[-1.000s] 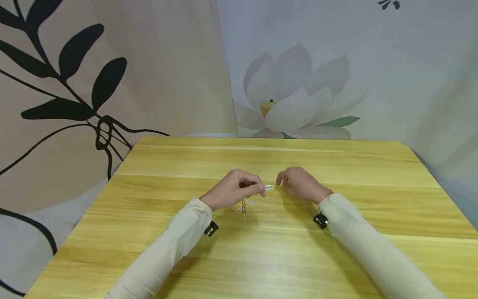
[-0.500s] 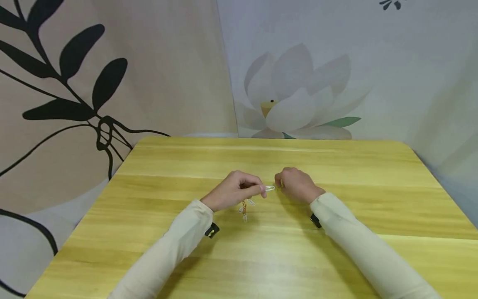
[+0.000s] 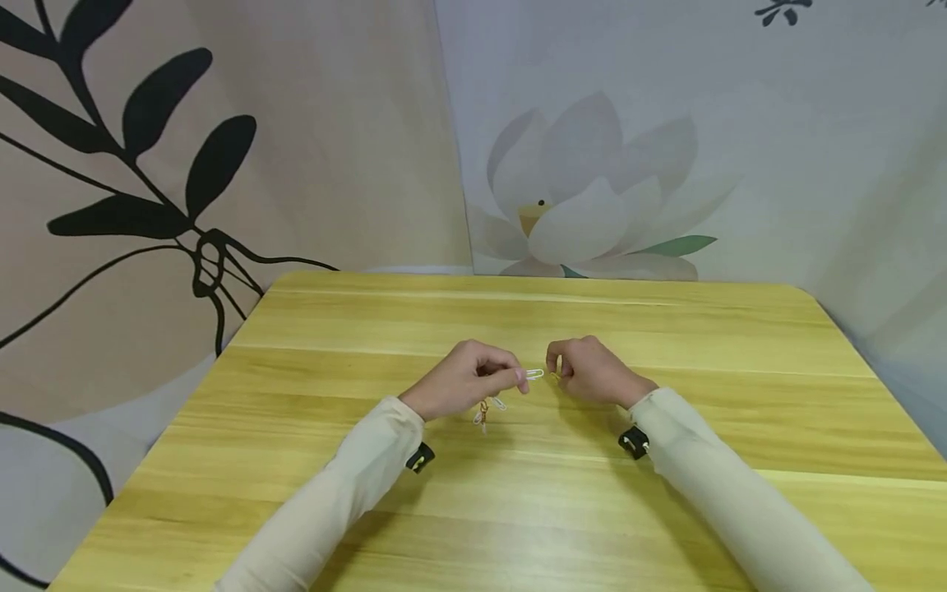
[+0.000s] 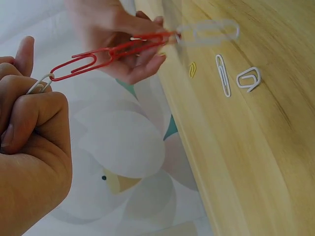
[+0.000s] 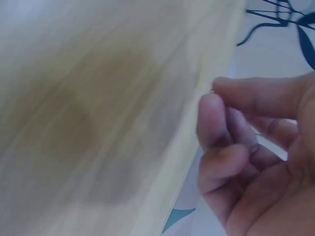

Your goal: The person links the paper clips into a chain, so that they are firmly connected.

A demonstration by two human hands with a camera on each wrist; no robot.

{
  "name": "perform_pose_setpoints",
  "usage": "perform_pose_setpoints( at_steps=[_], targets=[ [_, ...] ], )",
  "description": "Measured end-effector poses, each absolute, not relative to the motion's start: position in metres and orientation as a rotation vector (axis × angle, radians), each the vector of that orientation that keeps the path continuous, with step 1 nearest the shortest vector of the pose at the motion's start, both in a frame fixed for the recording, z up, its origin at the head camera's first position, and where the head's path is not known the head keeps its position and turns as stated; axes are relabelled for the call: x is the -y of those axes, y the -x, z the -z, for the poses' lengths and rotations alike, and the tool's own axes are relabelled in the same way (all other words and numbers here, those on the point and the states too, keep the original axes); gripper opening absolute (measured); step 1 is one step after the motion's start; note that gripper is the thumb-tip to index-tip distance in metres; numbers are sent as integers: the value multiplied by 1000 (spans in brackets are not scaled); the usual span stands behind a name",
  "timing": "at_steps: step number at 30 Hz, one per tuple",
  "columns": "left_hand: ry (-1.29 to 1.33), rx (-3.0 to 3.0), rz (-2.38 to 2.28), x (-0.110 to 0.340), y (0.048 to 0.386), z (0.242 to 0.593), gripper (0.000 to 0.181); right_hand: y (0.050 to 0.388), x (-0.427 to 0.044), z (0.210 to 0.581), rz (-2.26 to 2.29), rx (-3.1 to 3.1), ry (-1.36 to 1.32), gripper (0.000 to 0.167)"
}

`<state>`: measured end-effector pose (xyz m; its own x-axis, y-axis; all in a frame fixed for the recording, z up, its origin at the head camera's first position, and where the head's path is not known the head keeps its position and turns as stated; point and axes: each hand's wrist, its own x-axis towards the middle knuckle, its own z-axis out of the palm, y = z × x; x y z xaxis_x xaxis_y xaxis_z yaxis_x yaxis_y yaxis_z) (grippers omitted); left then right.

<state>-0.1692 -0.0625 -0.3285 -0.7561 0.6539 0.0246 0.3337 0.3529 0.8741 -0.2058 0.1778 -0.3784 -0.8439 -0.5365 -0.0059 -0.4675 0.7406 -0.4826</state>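
My left hand (image 3: 469, 378) is above the table. In the left wrist view its curled fingers (image 4: 34, 115) grip a white paper clip (image 4: 40, 84), linked to two red clips (image 4: 78, 66) and a blurred white clip (image 4: 209, 32). A white clip (image 3: 535, 374) shows beside the left fingertips; whether it is held I cannot tell. My right hand (image 3: 595, 372) has thumb and index tips nearly together beside a yellow clip (image 3: 555, 376). In the right wrist view a tiny speck shows at those fingertips of the right hand (image 5: 256, 147); what it is stays unclear.
On the wooden table (image 3: 473, 510) a yellow clip (image 4: 192, 69), a straight white clip (image 4: 223, 75) and a bent white clip (image 4: 248, 78) show in the left wrist view. Behind stands a wall cloth (image 3: 355, 164) printed with leaves and a flower.
The right hand moved slightly left and then back right, and the yellow clip shows more plainly beside its fingers. The left hand stays almost in place while the linked clips sway beneath it.
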Motion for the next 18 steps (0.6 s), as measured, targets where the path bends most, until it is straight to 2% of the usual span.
perform_pose_setpoints(
  at_steps=[3,10,18],
  targets=[
    [-869,-2290,-1364,63,169,328,24,204,-180,375,834,-2756,832,27],
    [-866,-2281,-1366,64,169,330,25,197,-179,368,1128,-2629,722,15],
    [-850,-2289,-1361,67,168,333,25,183,-181,364,1333,-2540,624,15]
  ],
)
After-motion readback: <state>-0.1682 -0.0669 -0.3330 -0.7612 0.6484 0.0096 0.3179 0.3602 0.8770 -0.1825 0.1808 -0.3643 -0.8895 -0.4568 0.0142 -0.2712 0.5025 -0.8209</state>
